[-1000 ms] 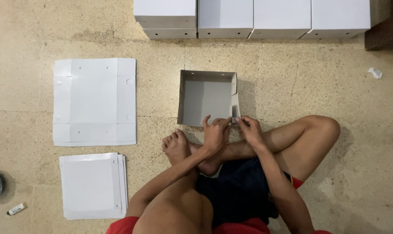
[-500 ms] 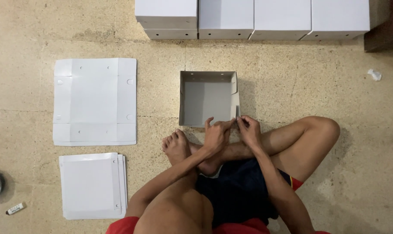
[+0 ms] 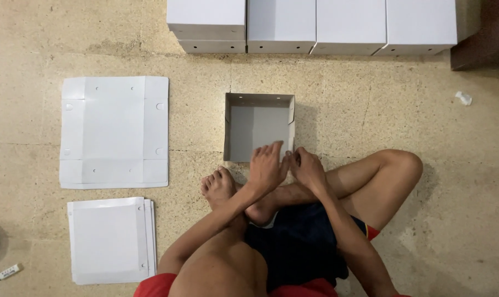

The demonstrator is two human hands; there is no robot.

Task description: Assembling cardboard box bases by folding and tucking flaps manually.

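An open white cardboard box (image 3: 259,100) with a grey inside stands on the floor just past my crossed legs. My left hand (image 3: 267,165) lies over the box's near wall, fingers reaching across the edge by the near right corner. My right hand (image 3: 308,169) is beside it with curled fingers that touch the same corner. The near wall is mostly hidden under both hands.
A flat unfolded white box blank (image 3: 114,132) lies to the left, with a stack of folded white sheets (image 3: 111,239) nearer me. Several finished white boxes (image 3: 282,22) line the far side. A marker (image 3: 9,271), a paper scrap (image 3: 463,98) and a dark wooden piece (image 3: 486,38) lie around.
Both hands have slid from the box's right wall down to its near right corner. My left hand has spread over the near edge. The box's right side flap now stands square.
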